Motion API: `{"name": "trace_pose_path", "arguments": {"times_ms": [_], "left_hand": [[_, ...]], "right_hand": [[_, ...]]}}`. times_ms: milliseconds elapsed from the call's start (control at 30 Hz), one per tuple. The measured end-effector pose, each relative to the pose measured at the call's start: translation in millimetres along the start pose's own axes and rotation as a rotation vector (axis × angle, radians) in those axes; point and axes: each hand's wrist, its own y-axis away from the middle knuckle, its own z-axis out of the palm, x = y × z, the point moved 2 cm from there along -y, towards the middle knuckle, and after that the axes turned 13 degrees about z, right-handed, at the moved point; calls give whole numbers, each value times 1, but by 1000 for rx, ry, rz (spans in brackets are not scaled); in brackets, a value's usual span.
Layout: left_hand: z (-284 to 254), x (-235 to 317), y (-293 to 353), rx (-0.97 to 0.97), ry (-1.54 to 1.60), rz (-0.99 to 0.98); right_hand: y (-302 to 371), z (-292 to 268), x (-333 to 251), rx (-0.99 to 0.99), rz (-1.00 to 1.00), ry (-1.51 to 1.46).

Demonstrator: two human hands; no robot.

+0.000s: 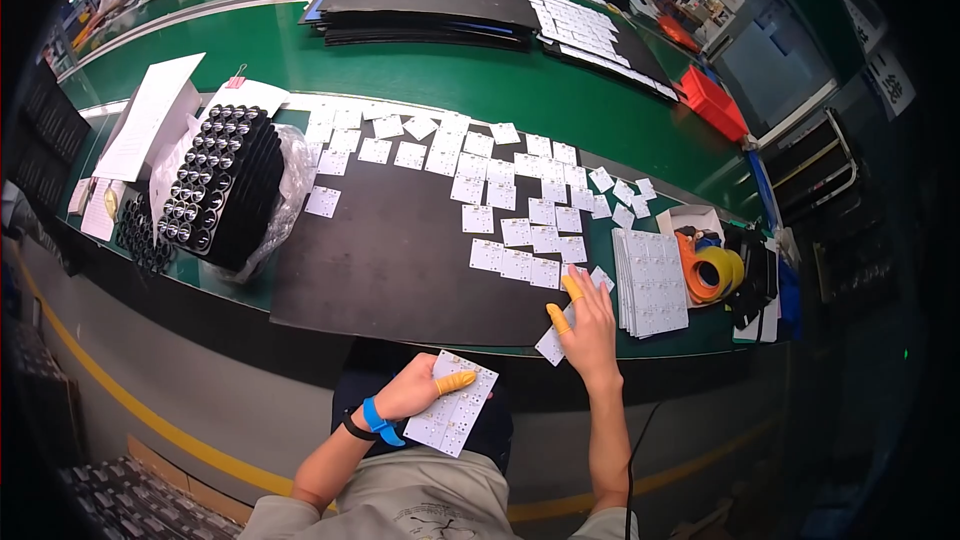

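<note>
My left hand [412, 389] is closed on a white circuit board [452, 420] in front of my body, its thumb in a yellow finger cot lying across the face. A blue strap and a black band circle that wrist. Over the mat's right front corner, my right hand [588, 325] has its fingers spread, two of them in yellow cots. Beneath it lies another white board [551, 345], partly hidden by the hand; whether the fingers grip it I cannot tell. Many small white boards [516, 263] lie in uneven rows on the black mat [400, 250].
At the left stands a stack of black trays [222, 180] with round cups, in clear plastic. A pile of white panels [650, 280] and tape rolls [712, 270] are at the right. Black sheets [430, 0] and a red bin [712, 102] sit farther back. People work beyond.
</note>
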Motion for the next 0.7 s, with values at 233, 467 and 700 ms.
{"name": "trace_pose_path", "arguments": {"times_ms": [233, 467, 700], "left_hand": [[1, 1, 1, 6, 4, -10], [1, 3, 4, 16, 9, -20], [-2, 3, 5, 14, 34, 1]], "right_hand": [[0, 0, -4, -46, 4, -5], [3, 0, -17, -30, 22, 18], [12, 12, -21, -97, 21, 35]]}}
